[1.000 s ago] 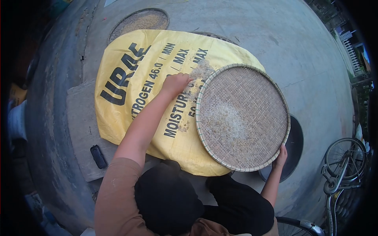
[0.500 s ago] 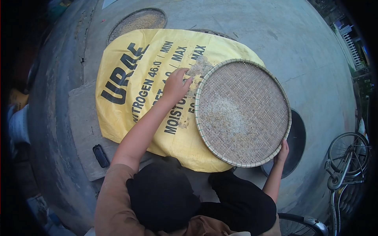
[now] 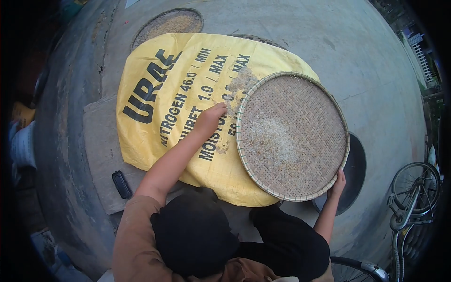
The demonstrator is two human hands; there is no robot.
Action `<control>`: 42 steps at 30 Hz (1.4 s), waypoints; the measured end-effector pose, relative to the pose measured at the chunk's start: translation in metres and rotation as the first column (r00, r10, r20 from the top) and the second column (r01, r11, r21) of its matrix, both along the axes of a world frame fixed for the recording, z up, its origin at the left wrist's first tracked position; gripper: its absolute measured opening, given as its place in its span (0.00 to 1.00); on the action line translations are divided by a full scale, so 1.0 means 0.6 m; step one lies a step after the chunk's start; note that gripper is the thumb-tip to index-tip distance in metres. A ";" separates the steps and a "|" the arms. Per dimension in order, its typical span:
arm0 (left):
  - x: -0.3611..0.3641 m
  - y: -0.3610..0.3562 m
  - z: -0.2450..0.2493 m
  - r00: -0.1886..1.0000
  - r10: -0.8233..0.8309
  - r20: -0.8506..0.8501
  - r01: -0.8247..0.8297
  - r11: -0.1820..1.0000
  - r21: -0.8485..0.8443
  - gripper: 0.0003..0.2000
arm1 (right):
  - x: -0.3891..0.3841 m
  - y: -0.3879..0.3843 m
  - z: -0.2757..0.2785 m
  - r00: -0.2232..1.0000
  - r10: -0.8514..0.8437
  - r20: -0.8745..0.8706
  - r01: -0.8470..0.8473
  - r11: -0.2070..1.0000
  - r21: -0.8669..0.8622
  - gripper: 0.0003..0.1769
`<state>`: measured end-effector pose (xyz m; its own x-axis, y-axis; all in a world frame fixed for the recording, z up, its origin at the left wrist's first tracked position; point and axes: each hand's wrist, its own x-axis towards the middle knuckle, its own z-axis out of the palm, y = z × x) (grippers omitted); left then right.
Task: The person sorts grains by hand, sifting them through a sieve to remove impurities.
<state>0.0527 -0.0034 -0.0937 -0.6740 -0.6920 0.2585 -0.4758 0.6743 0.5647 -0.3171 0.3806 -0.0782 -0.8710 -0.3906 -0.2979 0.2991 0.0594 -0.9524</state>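
Note:
A round woven winnowing tray (image 3: pixel 314 108) is tilted over the right part of a yellow urea sack (image 3: pixel 188 162). White and tan rice grains (image 3: pixel 275 143) lie in its left and lower portion. My right hand (image 3: pixel 336 184) grips the tray's lower right rim. Just left of the tray, my left hand (image 3: pixel 211 121) is low over the sack's printed face, fingers drawn together; whatever they may hold is hidden. Brownish husks and chaff (image 3: pixel 243 81) are scattered on the sack between that hand and the tray.
Behind the sack stands another round tray with grain (image 3: pixel 174 26). A dark basin (image 3: pixel 354 174) sits under the tray's right side. A black case (image 3: pixel 121 184) rests on a slab at left. A bicycle (image 3: pixel 413 188) is at the right.
My left hand has come down and nearer to me, and its spread fingers have closed together. The tray stays in my right hand, hardly changed; the whole view shifts slightly.

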 end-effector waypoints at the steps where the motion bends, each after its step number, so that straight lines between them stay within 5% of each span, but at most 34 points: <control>1: -0.006 0.003 0.020 1.000 0.005 -0.002 -0.005 1.000 -0.003 0.15 | -0.002 0.000 -0.002 1.000 -0.007 -0.002 0.007 1.000 0.005 0.18; 3: -0.027 0.015 0.062 0.954 0.289 -0.076 -0.217 0.846 0.487 0.11 | -0.004 0.003 -0.007 1.000 -0.005 -0.005 0.005 1.000 0.011 0.19; 5: -0.063 0.034 0.102 0.919 0.267 -0.291 -0.064 0.828 0.556 0.09 | -0.006 0.005 -0.008 1.000 -0.002 -0.006 0.002 1.000 0.021 0.19; 7: -0.098 0.065 0.176 0.976 -0.007 -0.220 0.153 0.738 0.658 0.14 | -0.008 0.005 -0.004 1.000 0.017 0.015 -0.018 0.999 0.028 0.19; 9: -0.124 0.102 0.176 0.935 -0.291 -0.201 0.348 0.860 0.374 0.17 | -0.001 -0.002 0.002 1.000 0.019 0.014 -0.020 1.000 0.020 0.19; 10: -0.125 0.110 0.162 0.937 -0.284 -0.202 0.342 0.864 0.369 0.17 | 0.001 -0.004 0.004 1.000 0.009 0.013 -0.009 1.000 0.013 0.20; 12: -0.128 0.121 0.111 0.913 -0.402 0.069 0.404 0.915 -0.003 0.18 | -0.001 0.000 0.001 1.000 0.014 0.014 -0.014 1.000 0.010 0.20; 13: -0.121 0.120 0.104 0.942 -0.334 0.036 0.336 0.937 -0.094 0.13 | -0.005 0.000 -0.003 1.000 0.010 0.019 -0.010 1.000 0.009 0.20; 14: -0.112 0.112 0.096 0.944 -0.327 0.035 0.329 0.939 -0.095 0.13 | -0.011 0.000 -0.005 1.000 0.017 0.017 -0.017 1.000 0.009 0.20; 16: -0.090 0.090 0.100 0.976 -0.176 -0.128 0.203 0.946 0.253 0.12 | -0.016 0.004 -0.009 0.999 0.051 0.013 -0.052 0.993 0.109 0.21; 18: -0.073 0.070 0.115 0.962 -0.118 -0.248 0.153 0.980 0.125 0.13 | -0.018 -0.001 -0.008 0.998 0.049 0.028 -0.052 0.991 0.120 0.22; 21: -0.057 0.049 0.150 0.974 0.043 -0.221 0.025 0.955 0.296 0.16 | -0.019 -0.014 -0.017 1.000 -0.013 0.002 0.012 0.987 0.161 0.23; 26: -0.084 0.064 0.161 0.954 -0.093 -0.284 0.198 0.909 0.367 0.18 | -0.018 -0.018 -0.025 0.993 -0.027 -0.112 0.056 0.964 0.261 0.23; 29: -0.104 0.070 0.129 0.924 -0.262 -0.280 0.301 0.947 0.108 0.17 | -0.012 -0.024 -0.015 0.974 0.002 -0.227 0.082 0.929 0.360 0.23; 32: -0.101 0.062 0.109 0.985 -0.142 -0.094 0.147 0.988 0.039 0.18 | -0.003 -0.033 0.001 0.946 0.055 -0.318 0.095 0.895 0.436 0.22; 34: -0.097 0.052 0.086 0.991 0.117 -0.065 -0.112 0.990 0.081 0.21 | -0.003 -0.033 -0.003 0.951 0.089 -0.296 0.026 0.931 0.365 0.22; 36: -0.085 0.041 0.057 0.996 0.049 -0.075 -0.042 0.994 0.099 0.23 | -0.003 -0.038 0.007 0.955 0.088 -0.282 0.020 0.933 0.359 0.22; 38: -0.078 0.029 0.045 0.980 0.160 -0.114 -0.054 0.777 0.628 0.24 | -0.003 -0.050 0.021 0.965 0.081 -0.249 -0.011 0.963 0.271 0.22; 39: -0.085 0.023 0.021 0.817 0.378 -0.435 -0.007 0.762 0.648 0.22 | 0.002 -0.058 0.033 0.968 0.062 -0.244 0.005 0.964 0.264 0.22; 42: -0.064 0.008 0.139 0.804 0.536 -0.257 -0.181 0.633 0.753 0.19 | 0.023 -0.099 0.071 0.985 0.075 -0.154 -0.047 0.983 0.179 0.22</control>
